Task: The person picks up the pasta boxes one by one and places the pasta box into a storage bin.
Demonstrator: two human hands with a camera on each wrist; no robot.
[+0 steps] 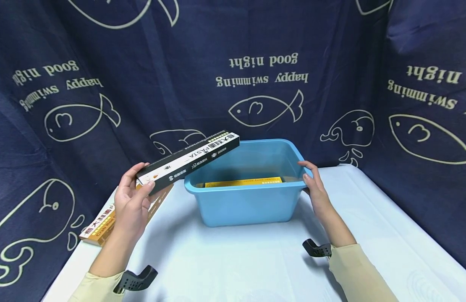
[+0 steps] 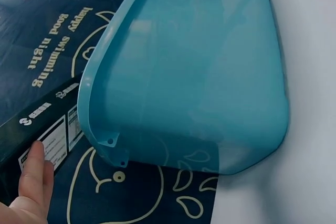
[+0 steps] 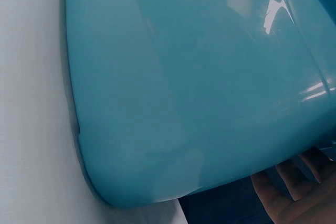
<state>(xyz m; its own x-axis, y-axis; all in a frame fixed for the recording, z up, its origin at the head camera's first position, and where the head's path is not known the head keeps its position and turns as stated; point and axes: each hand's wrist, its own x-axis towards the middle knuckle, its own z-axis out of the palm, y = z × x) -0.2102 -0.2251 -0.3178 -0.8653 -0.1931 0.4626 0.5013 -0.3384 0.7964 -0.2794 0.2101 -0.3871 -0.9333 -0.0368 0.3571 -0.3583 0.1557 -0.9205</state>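
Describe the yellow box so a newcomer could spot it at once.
In the head view, the blue tub stands on the white table. Behind its near rim shows the long yellow box. It is the only one visible inside: the black box is held up, tilted, and the orange box lies left of the tub.

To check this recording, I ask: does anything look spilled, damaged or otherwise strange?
Only the navy cloth stands out: behind the blue tub, its printed words appear upside down in the head view. I see no spill or damage. The black pasta box slants, but the left hand holds it.
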